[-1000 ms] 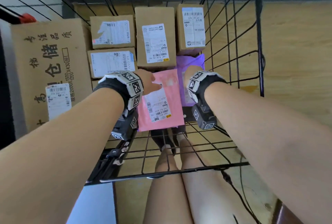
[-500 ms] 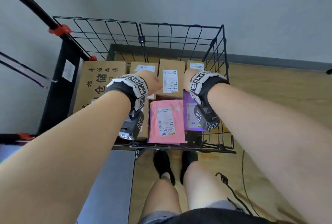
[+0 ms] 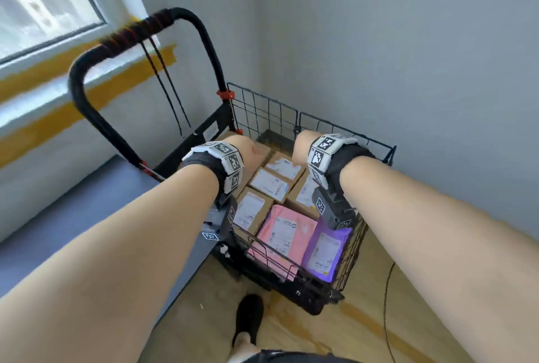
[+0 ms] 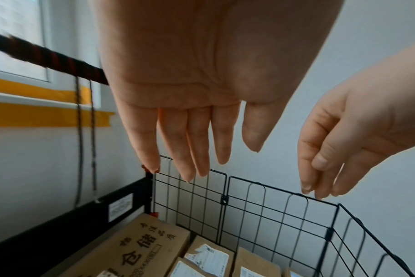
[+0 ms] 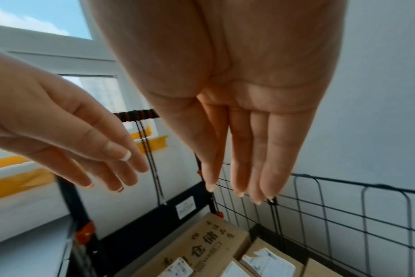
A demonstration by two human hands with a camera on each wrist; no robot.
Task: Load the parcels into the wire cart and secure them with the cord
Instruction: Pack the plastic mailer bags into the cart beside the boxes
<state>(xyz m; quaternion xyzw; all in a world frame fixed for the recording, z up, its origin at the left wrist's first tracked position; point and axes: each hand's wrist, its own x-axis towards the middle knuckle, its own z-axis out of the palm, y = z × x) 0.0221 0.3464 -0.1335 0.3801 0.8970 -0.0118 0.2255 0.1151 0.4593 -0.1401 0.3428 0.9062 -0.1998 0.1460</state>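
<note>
Head view: fingers of both hands are hidden behind the wrist bands; only the backs of the wrists show. Labels on the parcels are too blurred to read. The large carton at the cart's left side is mostly covered by the left forearm; the wrist views show only its top, with printed characters.

Left hand [image 4: 190,78]: fingers straight and slightly spread, holding nothing, hanging in the air above the far rim of the wire cart [image 3: 344,129]. Right hand [image 5: 244,84]: fingers straight and pressed together, also holding nothing, beside the left hand over the same rim.

Parcels lie inside the cart, below and nearer than both hands: brown boxes [image 3: 271,185] in the middle and far part, a pink mailer [image 3: 284,231] and a purple mailer [image 3: 326,246] against the near wall. The cord [image 3: 167,85] is wound round the cart handle [image 3: 140,31], two strands hanging down from it, well to the left of the hands and untouched.

Against half a second ago: view has swung left and back, so the handle, cord and window now show; hands have risen from parcel level to above the rim.
</note>
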